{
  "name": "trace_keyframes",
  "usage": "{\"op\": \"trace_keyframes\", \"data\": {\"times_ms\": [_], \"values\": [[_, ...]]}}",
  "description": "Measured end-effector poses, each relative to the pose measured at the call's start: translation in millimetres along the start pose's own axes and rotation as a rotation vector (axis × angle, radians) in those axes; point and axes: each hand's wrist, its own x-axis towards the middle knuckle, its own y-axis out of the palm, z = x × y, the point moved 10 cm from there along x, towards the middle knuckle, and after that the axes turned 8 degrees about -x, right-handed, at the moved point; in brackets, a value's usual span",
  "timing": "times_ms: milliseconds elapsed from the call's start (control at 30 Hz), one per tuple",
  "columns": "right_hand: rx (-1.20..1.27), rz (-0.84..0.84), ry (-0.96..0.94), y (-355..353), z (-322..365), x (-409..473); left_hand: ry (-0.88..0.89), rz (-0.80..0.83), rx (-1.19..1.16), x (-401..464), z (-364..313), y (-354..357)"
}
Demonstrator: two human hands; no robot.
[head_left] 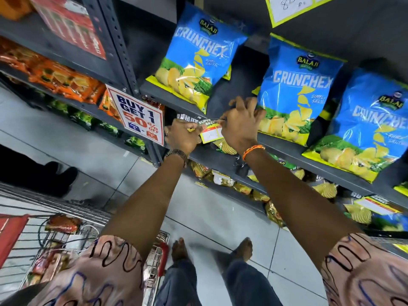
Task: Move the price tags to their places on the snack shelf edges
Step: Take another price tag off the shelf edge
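Both bare forearms reach up and forward from patterned pink short sleeves to the front edge of the dark grey metal shelf; the left hand, a metal watch on its wrist, is curled into a loose fist with the knuckles toward the camera; the right hand, an orange thread band on its wrist, is bent at the wrist with its outer fingers spread and lifted above the shelf lip.

The left fingers are closed together on the left end of the small yellow-bordered white paper price tag; the right thumb and forefinger appear pinched together at the tag's upper right corner, though the exact contact is hidden by the hand; the tag sits between the two hands, against the shelf edge, slightly tilted.

Just above and left of the right fingers stands a blue and yellow Crunchex crisp bag; just right of them a second such bag; left of the left fingers hangs a white red-bordered "Buy 1 Get 1" offer sign; well below the left fingers, a wire shopping trolley.
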Motion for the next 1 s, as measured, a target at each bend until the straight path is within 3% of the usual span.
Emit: {"op": "trace_keyframes", "data": {"times_ms": [333,700,1000], "values": [[0.056,0.038,0.207,21,-20,-19,0.281,-0.042,0.397,4,-46,-19],[0.053,0.024,0.288,24,-21,-24,0.311,-0.075,0.586,13,-54,-21],[-0.042,-0.004,0.277,24,-29,-23,0.328,-0.094,0.605,14,-57,-17]]}}
